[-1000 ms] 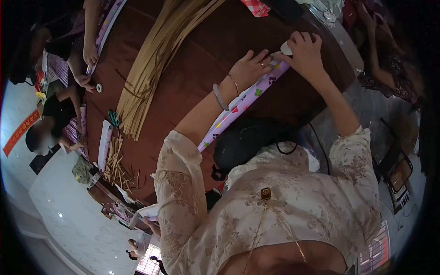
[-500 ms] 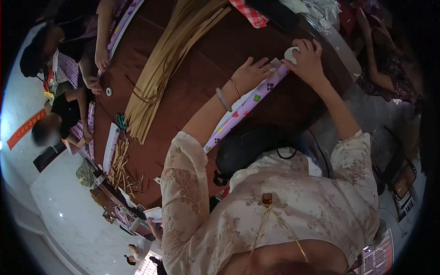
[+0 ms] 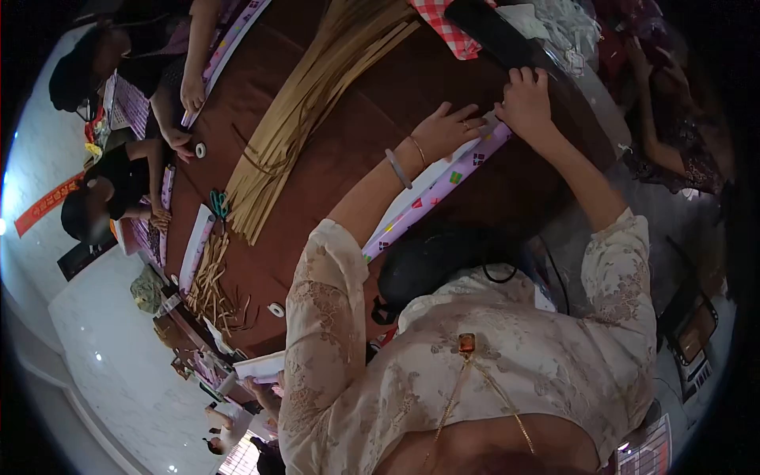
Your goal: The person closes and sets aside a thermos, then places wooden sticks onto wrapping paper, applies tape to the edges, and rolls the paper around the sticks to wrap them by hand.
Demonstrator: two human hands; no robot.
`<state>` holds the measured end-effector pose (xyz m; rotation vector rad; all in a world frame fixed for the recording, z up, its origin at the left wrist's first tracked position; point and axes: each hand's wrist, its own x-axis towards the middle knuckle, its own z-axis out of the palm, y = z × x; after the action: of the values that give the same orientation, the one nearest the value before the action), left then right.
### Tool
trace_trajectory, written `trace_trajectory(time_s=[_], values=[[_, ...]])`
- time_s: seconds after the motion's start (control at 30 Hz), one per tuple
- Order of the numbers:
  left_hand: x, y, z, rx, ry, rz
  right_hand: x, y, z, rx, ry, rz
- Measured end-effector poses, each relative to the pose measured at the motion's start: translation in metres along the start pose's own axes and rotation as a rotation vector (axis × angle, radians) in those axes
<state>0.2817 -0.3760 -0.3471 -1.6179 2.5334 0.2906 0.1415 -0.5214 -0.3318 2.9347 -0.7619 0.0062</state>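
Observation:
A long tube of pink-purple wrapping paper [image 3: 434, 187], printed with small coloured shapes, slants across the near side of the table, its white inner face partly showing. Across the far part of the paper lies my left hand [image 3: 449, 131], fingers stretched out and spread. My right hand [image 3: 526, 104] is closed at the paper's far end, with thumb and fingertips bent down close to its edge. What sits under those curled fingers is hidden; the white roll of tape seen there earlier no longer shows.
Long tan strips [image 3: 305, 111] lie across the brown table [image 3: 356, 150]. Teal-handled scissors [image 3: 219, 204], another paper tube [image 3: 195, 249] and a tape roll [image 3: 276, 309] are to the left. Co-workers handle similar paper [image 3: 226, 51]. A black case [image 3: 491, 32] lies on red checked cloth [image 3: 447, 28].
My right hand has turned and come in against the paper's end; the white tape roll in it has gone out of sight. My left hand stays on the paper. The view has shifted slightly.

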Motion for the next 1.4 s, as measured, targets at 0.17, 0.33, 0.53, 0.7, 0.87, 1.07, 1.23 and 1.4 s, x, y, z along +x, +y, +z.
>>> trace_trajectory(time_s=[0.17, 0.33, 0.53, 0.7, 0.87, 1.07, 1.23, 1.4], values=[[0.001, -0.001, -0.001, -0.026, -0.024, -0.008, 0.006, -0.001, -0.005, 0.036, -0.020, -0.004], [0.001, 0.000, -0.002, -0.022, 0.009, -0.011, 0.007, 0.005, -0.007, 0.047, -0.058, -0.003], [-0.001, 0.002, 0.004, 0.104, 0.092, 0.030, 0.006, 0.007, -0.006, 0.067, -0.004, -0.037], [-0.002, 0.002, 0.011, 0.123, 0.221, 0.060, 0.006, 0.007, -0.007, 0.062, -0.030, -0.017], [-0.001, 0.002, 0.005, 0.103, 0.108, 0.059, -0.001, 0.010, 0.000, 0.078, 0.060, -0.058], [0.005, 0.002, 0.014, 0.037, 0.100, 0.024, -0.015, 0.005, -0.006, 0.143, 0.072, -0.113], [0.004, -0.001, -0.007, -0.021, 0.006, 0.051, -0.015, 0.006, -0.006, 0.141, 0.063, -0.071], [0.004, 0.003, 0.005, -0.030, 0.072, 0.000, -0.010, 0.008, -0.003, 0.087, 0.096, -0.071]])
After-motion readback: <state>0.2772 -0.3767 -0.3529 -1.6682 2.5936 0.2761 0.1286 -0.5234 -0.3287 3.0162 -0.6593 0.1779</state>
